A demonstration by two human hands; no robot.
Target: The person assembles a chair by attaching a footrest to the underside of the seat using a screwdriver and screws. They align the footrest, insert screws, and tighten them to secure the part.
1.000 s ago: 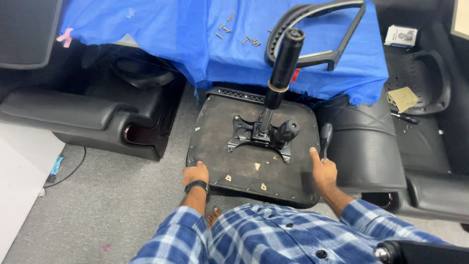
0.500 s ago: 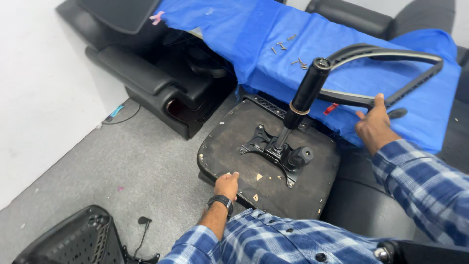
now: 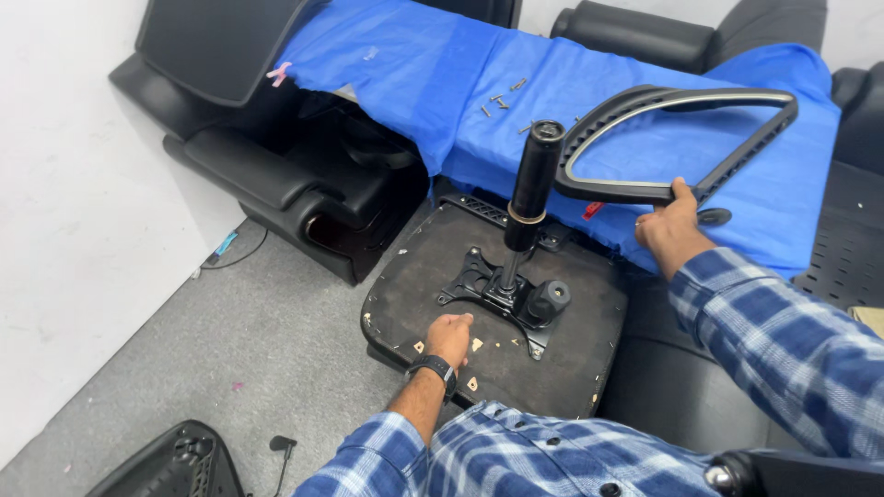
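An upturned office chair seat (image 3: pixel 424 285) lies in front of me, its black metal mechanism (image 3: pixel 502 290) and upright gas cylinder (image 3: pixel 529 184) facing up. My left hand (image 3: pixel 449 339), with a black watch at the wrist, rests flat on the seat's underside near its front edge. My right hand (image 3: pixel 670 225) grips the lower bar of a black plastic armrest frame (image 3: pixel 677 138), lifted over the blue cloth (image 3: pixel 460 83).
Several loose screws (image 3: pixel 502 99) lie on the blue cloth. Black sofa parts (image 3: pixel 276 179) stand at the left, by a white wall. A black mesh chair part (image 3: pixel 175 460) lies on the grey floor at bottom left. More black chair pieces sit at the right.
My right hand left the seat's edge, reached to the armrest frame and took hold of it. The view swung left. My left hand stayed on the seat.
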